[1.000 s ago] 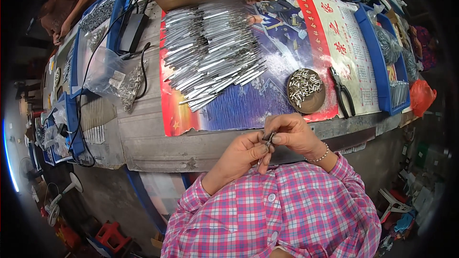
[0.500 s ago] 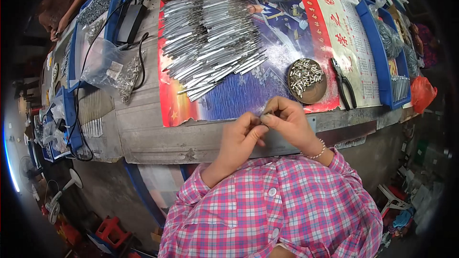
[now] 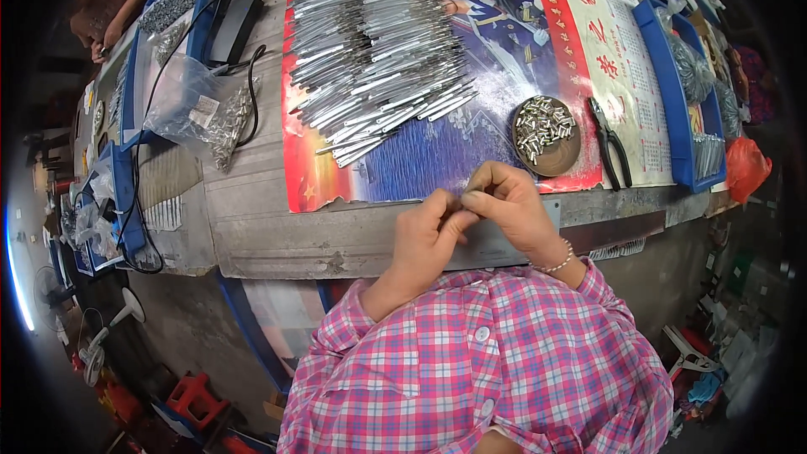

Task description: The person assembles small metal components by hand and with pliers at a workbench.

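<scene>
Fingers of the left hand (image 3: 424, 235) and right hand (image 3: 508, 208) pinch together above a worn grey bench (image 3: 269, 240); what they grip, I can't tell. Leftward, a red stool (image 3: 197, 402) stands below. Metal strips (image 3: 403, 59) slant far-rightward across a poster (image 3: 395, 172), thin, silvery. Right, short shiny tubes (image 3: 542, 129) lie jumbled in a bowl (image 3: 559, 160).

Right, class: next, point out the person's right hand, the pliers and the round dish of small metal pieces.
Right hand (image 3: 514, 208): head view, on the back of the hand.
Pliers (image 3: 603, 127): head view, near the joint above the handles.
Round dish (image 3: 558, 160): head view, on its bare inside, lower right.
</scene>
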Demonstrator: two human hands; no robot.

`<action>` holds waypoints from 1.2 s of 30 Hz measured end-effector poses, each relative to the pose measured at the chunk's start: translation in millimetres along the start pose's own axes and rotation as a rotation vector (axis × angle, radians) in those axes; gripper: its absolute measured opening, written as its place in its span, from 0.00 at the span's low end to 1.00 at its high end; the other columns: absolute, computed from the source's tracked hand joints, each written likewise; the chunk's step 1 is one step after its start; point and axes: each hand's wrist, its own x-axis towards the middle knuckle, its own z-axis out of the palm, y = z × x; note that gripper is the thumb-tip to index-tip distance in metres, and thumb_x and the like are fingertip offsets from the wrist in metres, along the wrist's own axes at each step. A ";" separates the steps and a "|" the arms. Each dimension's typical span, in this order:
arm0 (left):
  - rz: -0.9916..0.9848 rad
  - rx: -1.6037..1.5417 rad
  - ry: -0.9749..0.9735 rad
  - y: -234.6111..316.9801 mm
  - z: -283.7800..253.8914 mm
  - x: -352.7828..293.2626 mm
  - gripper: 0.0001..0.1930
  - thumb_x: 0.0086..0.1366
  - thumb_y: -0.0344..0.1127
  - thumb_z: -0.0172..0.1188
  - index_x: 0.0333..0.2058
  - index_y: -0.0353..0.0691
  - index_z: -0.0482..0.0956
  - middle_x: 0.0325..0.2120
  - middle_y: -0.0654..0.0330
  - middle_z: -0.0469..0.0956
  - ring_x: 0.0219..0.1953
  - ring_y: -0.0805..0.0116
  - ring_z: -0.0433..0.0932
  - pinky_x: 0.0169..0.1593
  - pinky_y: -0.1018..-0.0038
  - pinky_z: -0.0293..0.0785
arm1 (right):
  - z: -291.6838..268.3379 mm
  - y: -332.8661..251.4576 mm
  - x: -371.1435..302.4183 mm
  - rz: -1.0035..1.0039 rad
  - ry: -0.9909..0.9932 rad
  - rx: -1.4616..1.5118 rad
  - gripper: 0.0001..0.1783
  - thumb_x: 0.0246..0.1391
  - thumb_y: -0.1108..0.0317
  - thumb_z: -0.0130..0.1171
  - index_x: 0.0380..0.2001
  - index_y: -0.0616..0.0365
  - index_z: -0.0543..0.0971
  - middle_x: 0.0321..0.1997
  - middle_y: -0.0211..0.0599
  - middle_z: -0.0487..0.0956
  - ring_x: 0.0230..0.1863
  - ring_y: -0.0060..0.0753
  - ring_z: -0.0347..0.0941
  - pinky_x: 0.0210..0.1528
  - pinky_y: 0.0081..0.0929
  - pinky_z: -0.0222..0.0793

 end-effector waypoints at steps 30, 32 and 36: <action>0.078 0.060 0.074 -2.6 4.8 -3.2 0.03 0.61 0.32 0.53 0.30 0.39 0.71 0.21 0.60 0.75 0.20 0.71 0.75 0.23 0.77 0.71 | 17.9 -1.3 -3.4 -0.189 0.224 -0.351 0.13 0.46 0.69 0.60 0.19 0.63 0.67 0.13 0.30 0.68 0.17 0.16 0.66 0.18 0.19 0.61; 0.390 0.580 0.270 -10.1 5.1 -1.3 0.02 0.60 0.30 0.53 0.31 0.39 0.72 0.20 0.60 0.75 0.20 0.69 0.75 0.22 0.75 0.70 | 14.6 -10.9 -3.2 -0.138 0.146 -0.359 0.12 0.47 0.69 0.59 0.20 0.63 0.68 0.16 0.30 0.70 0.20 0.16 0.68 0.21 0.18 0.62; -0.027 -0.333 -0.071 3.8 3.2 -9.3 0.02 0.60 0.29 0.53 0.30 0.38 0.72 0.21 0.60 0.76 0.20 0.69 0.75 0.21 0.75 0.70 | -7.7 -26.9 -4.2 0.058 -0.288 0.191 0.07 0.50 0.71 0.56 0.25 0.62 0.70 0.25 0.30 0.72 0.28 0.17 0.69 0.29 0.16 0.64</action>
